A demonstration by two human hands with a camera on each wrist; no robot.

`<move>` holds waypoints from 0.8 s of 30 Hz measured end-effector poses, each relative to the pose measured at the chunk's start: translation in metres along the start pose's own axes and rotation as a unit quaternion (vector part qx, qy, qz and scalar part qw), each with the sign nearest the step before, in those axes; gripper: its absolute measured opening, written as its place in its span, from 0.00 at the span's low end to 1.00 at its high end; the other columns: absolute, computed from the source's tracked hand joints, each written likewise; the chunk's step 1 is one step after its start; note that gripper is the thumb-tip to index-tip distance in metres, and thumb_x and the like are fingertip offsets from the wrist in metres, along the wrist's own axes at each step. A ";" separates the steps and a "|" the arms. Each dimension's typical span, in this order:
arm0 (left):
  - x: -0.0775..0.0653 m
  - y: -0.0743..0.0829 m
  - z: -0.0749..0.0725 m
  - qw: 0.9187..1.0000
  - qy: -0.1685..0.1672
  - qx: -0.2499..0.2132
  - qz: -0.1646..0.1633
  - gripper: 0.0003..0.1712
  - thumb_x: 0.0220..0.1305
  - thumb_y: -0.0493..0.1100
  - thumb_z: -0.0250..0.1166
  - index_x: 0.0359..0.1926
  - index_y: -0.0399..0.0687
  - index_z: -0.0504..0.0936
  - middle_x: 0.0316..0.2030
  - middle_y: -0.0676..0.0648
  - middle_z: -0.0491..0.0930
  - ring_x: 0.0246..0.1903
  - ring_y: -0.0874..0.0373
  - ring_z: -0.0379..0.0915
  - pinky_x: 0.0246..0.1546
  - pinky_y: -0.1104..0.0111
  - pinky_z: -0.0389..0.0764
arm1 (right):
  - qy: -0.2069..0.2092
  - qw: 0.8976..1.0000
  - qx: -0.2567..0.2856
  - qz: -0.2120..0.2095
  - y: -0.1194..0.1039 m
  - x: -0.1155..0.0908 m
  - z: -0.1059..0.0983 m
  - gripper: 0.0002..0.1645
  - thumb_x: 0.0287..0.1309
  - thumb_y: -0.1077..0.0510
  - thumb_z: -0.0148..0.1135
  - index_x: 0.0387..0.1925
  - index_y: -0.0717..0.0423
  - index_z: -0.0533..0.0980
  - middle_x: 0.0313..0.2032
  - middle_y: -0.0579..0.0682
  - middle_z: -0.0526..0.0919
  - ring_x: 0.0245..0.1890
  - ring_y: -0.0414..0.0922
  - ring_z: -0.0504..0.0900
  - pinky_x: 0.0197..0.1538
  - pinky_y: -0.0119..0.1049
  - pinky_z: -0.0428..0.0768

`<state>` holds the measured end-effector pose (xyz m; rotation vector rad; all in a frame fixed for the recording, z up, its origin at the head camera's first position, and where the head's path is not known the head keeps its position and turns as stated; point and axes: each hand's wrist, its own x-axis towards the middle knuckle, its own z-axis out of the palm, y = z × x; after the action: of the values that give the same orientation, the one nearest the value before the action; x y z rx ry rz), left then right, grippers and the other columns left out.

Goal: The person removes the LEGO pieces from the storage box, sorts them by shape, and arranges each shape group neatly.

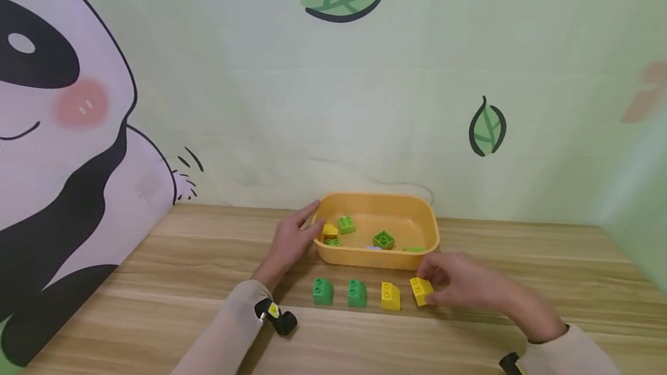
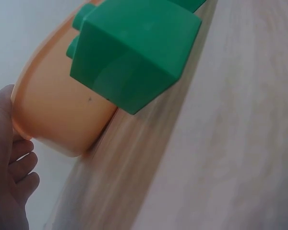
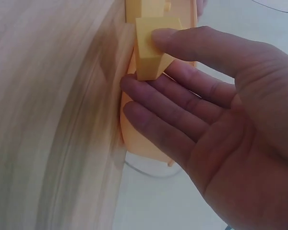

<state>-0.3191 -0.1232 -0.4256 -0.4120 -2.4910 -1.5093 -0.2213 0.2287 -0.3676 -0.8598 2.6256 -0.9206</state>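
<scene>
My right hand [image 1: 464,279] pinches a yellow sloped building block [image 1: 421,291] between thumb and fingers, also seen as the yellow block [image 3: 151,48] in the right wrist view. Left of it, a second yellow sloped block [image 1: 390,296] and two green sloped blocks [image 1: 356,293] stand spaced in a row on the table, studs showing. At the orange basin's [image 1: 365,258] left end, my left hand [image 1: 293,241] holds the rim, thumb over the edge. In the left wrist view, its other fingers [image 2: 24,167] curl outside the basin wall.
Inside the basin lie several loose blocks: a light green one [image 1: 346,224], a darker green one on its side [image 1: 384,240], and a yellow one [image 1: 330,230]. Behind the wooden table [image 1: 208,282] hangs a printed cloth [image 1: 250,103]. A thin cable runs behind the basin.
</scene>
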 end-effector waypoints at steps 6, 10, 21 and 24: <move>0.000 -0.001 0.000 1.000 0.004 0.011 0.004 0.32 0.75 0.48 0.64 0.76 0.45 0.74 0.74 0.46 0.72 0.75 0.45 0.64 0.74 0.47 0.66 | -0.015 1.000 -0.012 0.009 0.000 0.003 0.002 0.19 0.54 0.58 0.82 0.45 0.55 0.82 0.42 0.43 0.85 0.41 0.40 0.83 0.46 0.38 0.86; 0.001 -0.001 0.000 1.000 0.004 0.012 0.005 0.32 0.75 0.48 0.64 0.76 0.44 0.74 0.74 0.46 0.72 0.75 0.45 0.64 0.74 0.47 0.66 | -0.020 1.000 -0.020 0.012 0.000 0.004 0.002 0.19 0.54 0.59 0.82 0.44 0.54 0.81 0.41 0.41 0.84 0.40 0.41 0.82 0.47 0.40 0.86; 0.000 -0.001 0.000 1.000 -0.003 0.010 0.006 0.32 0.75 0.48 0.64 0.76 0.44 0.73 0.74 0.46 0.71 0.75 0.45 0.64 0.74 0.47 0.65 | -0.038 0.998 -0.009 0.040 0.005 0.003 0.005 0.21 0.53 0.59 0.83 0.45 0.55 0.80 0.40 0.43 0.83 0.39 0.41 0.80 0.44 0.35 0.85; 0.001 -0.002 0.000 1.000 -0.004 0.010 0.006 0.32 0.75 0.47 0.64 0.76 0.44 0.73 0.74 0.45 0.71 0.75 0.45 0.64 0.74 0.47 0.65 | -0.037 0.998 -0.005 0.044 0.005 0.003 0.006 0.21 0.53 0.59 0.83 0.46 0.56 0.81 0.40 0.43 0.82 0.39 0.42 0.80 0.44 0.36 0.84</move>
<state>-0.3203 -0.1241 -0.4269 -0.4291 -2.5030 -1.4815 -0.2236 0.2268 -0.3753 -0.7595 2.5835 -0.8375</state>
